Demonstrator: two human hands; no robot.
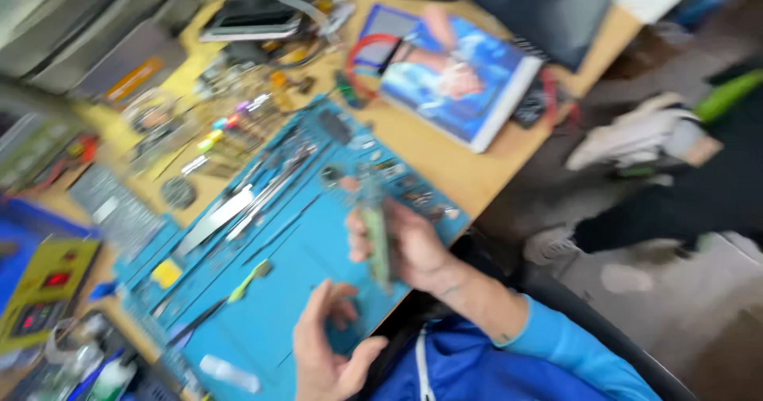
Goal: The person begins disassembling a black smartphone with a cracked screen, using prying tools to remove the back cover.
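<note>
The picture is blurred by motion. My right hand (413,246) holds a narrow green circuit board (377,238) edge-on above the blue work mat (310,250). My left hand (326,345) hovers just below it, fingers apart, holding nothing that I can make out. A yellow-green handled tool (249,280) lies on the mat to the left of my hands. Metal tweezers and flat blades (254,198) lie higher up on the mat.
A blue picture book (457,75) lies at the table's far side, small coloured tools and parts (230,123) scattered left of it. A yellow device (44,290) sits at the left edge. Someone's white shoe (628,139) is on the floor to the right.
</note>
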